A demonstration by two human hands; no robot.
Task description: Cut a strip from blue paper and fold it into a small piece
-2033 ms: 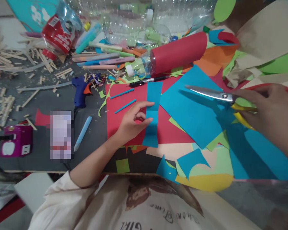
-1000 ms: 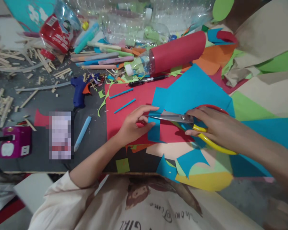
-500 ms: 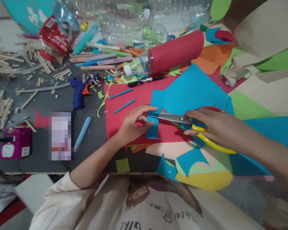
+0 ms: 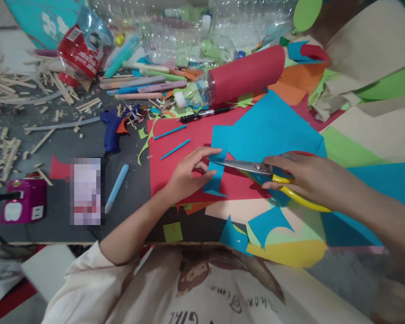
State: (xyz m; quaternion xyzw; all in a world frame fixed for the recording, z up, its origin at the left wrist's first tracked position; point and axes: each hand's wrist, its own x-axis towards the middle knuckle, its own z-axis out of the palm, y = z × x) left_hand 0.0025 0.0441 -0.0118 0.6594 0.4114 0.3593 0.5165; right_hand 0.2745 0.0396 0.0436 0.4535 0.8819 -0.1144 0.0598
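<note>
My right hand [image 4: 299, 173] grips a pair of scissors [image 4: 245, 166] by its yellow and red handles. The blades point left and lie across a blue paper strip [image 4: 217, 180], nearly closed on each other. My left hand [image 4: 191, 175] pinches the strip's left edge, thumb below the blade tips and forefinger above. Under the blades the strip's lower end bends away. Beyond the scissors lies a large blue paper sheet [image 4: 273, 121]. Beneath all this is a red paper sheet [image 4: 168, 175], with two thin blue paper sticks [image 4: 174, 149] on its left part.
A black pen [image 4: 205, 114] lies near a bottle wrapped in red paper [image 4: 249, 74]. To the left are a blue glue gun [image 4: 111, 130], a light blue marker [image 4: 117, 189], a blurred-out phone-like rectangle [image 4: 85, 191] and scattered wooden sticks [image 4: 11, 157]. Paper scraps [image 4: 272, 225] overlap the front edge.
The scissors have closed further, their lower handle rising slightly. The lower end of the blue strip has swung left and curled. My left hand has stayed in nearly the same place.
</note>
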